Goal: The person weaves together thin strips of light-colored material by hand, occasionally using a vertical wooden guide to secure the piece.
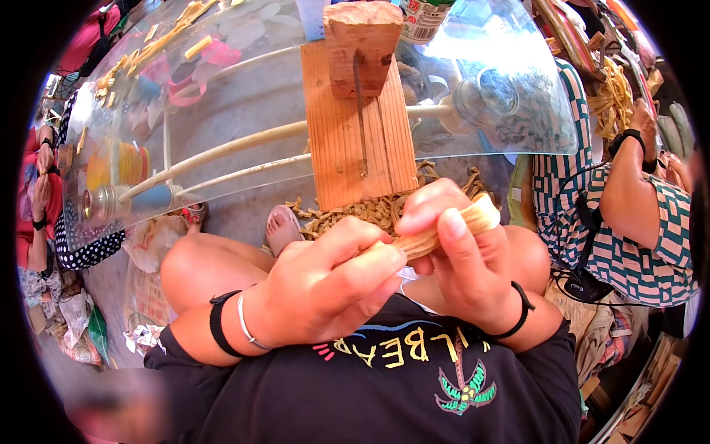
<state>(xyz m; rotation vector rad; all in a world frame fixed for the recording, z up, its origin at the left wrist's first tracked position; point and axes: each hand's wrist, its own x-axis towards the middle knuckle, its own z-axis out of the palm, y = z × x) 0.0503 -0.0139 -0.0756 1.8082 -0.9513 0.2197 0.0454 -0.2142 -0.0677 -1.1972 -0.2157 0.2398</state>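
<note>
Above my lap, my left hand [322, 285] pinches one end of a flat tan strip of dried plant fibre [482, 213]. My right hand [470, 270] grips the same strip further along, thumb on top, where it bends over in a loop. The strip's middle runs between the two hands; the part inside my left fingers is hidden. Just beyond my hands a wooden board [329, 148] juts over the table's near edge. On it stand a wooden block [362, 44] and a thin metal rod [360, 111]. A heap of tan braided cord [333, 220] lies below the board.
The glass-topped table [244, 96] has pale legs and bars beneath it. Loose tan strips [166, 37] lie on its far left, and a green-labelled container [425, 18] stands behind the block. One person [614, 200] sits close on my right; another [41, 185] is at the far left.
</note>
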